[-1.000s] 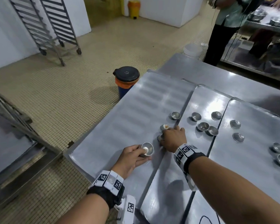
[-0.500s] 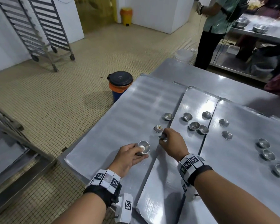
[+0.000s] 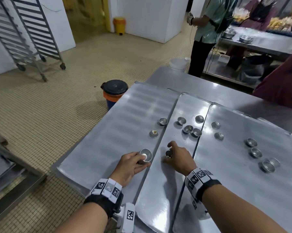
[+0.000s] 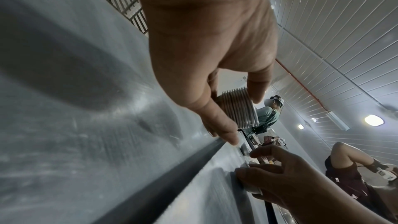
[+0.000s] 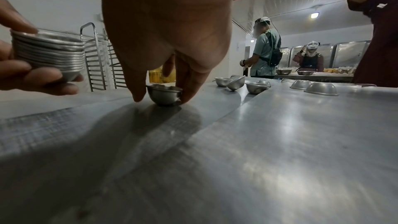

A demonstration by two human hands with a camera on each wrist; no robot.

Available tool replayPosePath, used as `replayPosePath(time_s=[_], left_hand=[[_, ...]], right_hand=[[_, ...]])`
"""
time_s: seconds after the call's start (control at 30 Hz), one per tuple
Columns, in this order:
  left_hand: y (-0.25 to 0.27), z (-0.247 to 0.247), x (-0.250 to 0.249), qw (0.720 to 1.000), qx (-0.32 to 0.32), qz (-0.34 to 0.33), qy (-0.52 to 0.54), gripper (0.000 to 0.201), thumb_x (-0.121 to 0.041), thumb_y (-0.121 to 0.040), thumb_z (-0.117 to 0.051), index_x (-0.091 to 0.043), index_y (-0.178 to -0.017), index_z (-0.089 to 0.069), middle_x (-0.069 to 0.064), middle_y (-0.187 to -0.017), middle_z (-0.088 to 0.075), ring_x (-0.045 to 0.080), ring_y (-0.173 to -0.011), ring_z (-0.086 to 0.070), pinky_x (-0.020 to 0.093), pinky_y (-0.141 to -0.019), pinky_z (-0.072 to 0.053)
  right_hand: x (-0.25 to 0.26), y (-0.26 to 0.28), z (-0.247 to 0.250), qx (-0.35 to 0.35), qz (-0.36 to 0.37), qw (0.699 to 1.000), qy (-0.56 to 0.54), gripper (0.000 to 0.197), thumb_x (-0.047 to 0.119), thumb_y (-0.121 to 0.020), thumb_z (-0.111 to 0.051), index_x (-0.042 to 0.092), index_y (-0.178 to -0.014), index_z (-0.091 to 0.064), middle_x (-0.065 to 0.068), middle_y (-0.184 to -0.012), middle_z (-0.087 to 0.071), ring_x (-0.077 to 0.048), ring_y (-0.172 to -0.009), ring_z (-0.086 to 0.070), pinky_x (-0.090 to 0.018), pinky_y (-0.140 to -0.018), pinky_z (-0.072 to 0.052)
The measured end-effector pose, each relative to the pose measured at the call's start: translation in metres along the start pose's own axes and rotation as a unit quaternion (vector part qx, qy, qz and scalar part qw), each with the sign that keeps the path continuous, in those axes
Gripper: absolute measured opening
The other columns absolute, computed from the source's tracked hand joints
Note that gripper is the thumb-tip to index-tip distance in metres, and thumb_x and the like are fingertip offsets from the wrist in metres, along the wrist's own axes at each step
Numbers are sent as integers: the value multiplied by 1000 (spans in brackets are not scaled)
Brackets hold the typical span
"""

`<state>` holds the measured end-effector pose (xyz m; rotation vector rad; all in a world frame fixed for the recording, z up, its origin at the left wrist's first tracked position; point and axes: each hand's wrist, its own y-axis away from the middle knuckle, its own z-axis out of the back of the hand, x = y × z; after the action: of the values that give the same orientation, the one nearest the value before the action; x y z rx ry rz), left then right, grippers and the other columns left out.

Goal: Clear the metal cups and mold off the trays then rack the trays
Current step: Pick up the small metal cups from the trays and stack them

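While the left hand (image 3: 131, 163) gripped a nested stack of metal cups (image 5: 48, 54), the right hand (image 3: 176, 158) pinched a single metal cup (image 5: 164, 95) on the middle tray (image 3: 160, 190), just right of the stack; loose cups (image 3: 192, 131) lay beyond.

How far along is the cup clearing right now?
Partly done. The left hand holds a stack of nested cups. The right hand pinches another cup on the middle tray. Over a dozen loose cups remain; no tray is racked.
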<state>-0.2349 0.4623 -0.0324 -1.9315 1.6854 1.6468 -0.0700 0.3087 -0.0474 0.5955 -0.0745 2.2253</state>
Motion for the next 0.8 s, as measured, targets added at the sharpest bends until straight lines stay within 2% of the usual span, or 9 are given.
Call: replayPosePath(time_s=[0.03, 0.13, 0.17, 0.3, 0.4, 0.5, 0.57, 0.7, 0.8], left_hand=[[1, 1, 0, 1000, -1, 0, 2, 17, -2, -95, -61, 6, -108, -67, 19, -92, -76, 37, -97, -75, 27, -76, -62], [3, 4, 2, 1000, -6, 0, 1, 18, -2, -94, -62, 7, -109, -67, 19, -91, -75, 39, -98, -75, 26, -75, -62], [4, 5, 2, 1000, -6, 1, 2, 17, -3, -94, -62, 7, -108, -67, 19, -91, -75, 39, -99, -74, 26, -73, -62], [6, 10, 3, 1000, -7, 2, 6, 17, -3, -94, -63, 6, -107, -67, 23, -96, -75, 38, -99, -75, 26, -73, -61], [4, 13, 5, 1000, -15, -2, 21, 18, -2, -94, -61, 9, -108, -67, 31, -106, -72, 40, -98, -74, 28, -76, -63], [1, 13, 4, 998, -27, 0, 50, 24, -6, -95, -58, 12, -109, -65, 34, -108, -71, 45, -100, -72, 32, -75, -63], [-1, 13, 4, 998, -25, 3, 56, 28, -10, -95, -54, 11, -110, -66, 32, -106, -72, 44, -100, -72, 35, -79, -63], [-2, 15, 4, 996, -26, -4, 90, 35, -20, -97, -48, 5, -111, -67, 27, -108, -74, 34, -93, -72, 43, -89, -59], [0, 19, 3, 995, -18, -10, 99, 35, -21, -99, -45, 3, -110, -69, 23, -102, -75, 25, -81, -72, 39, -83, -59]], right_hand=[[-1, 1, 1, 3, -7, 1000, 5, 41, 36, -85, -70, 19, -118, -53, 1, -98, -72, -25, -94, -64, -33, -75, -49], [2, 4, 4, 6, -27, 999, 40, 23, 38, -82, -65, 18, -92, -63, 0, -84, -69, -27, -87, -66, -35, -72, -53], [2, 4, 5, 9, -32, 999, 42, 22, 38, -82, -65, 17, -89, -64, -1, -83, -69, -27, -85, -65, -35, -71, -53], [4, 8, 7, 17, -52, 998, 13, 29, 39, -84, -69, 21, -106, -69, -4, -102, -74, -26, -96, -67, -31, -79, -52], [19, 10, 10, 15, -40, 997, -71, 55, 42, -77, -80, 21, -125, -63, -2, -114, -71, -24, -106, -66, -33, -87, -52], [44, 11, 10, 12, 14, 989, -146, 54, 42, -72, -85, 22, -118, -67, 5, -107, -73, -15, -99, -69, -34, -88, -55], [59, 12, 6, 20, 50, 986, -156, 54, 44, -70, -84, 27, -118, -66, 8, -103, -73, -10, -94, -69, -34, -85, -57], [80, 14, -3, 28, 97, 990, -99, 51, 46, -72, -81, 29, -116, -61, 7, -101, -73, -16, -93, -68, -35, -81, -55], [87, 13, -9, 25, 98, 990, -100, 52, 47, -72, -80, 30, -117, -60, 7, -101, -73, -18, -92, -68, -36, -80, -55]])
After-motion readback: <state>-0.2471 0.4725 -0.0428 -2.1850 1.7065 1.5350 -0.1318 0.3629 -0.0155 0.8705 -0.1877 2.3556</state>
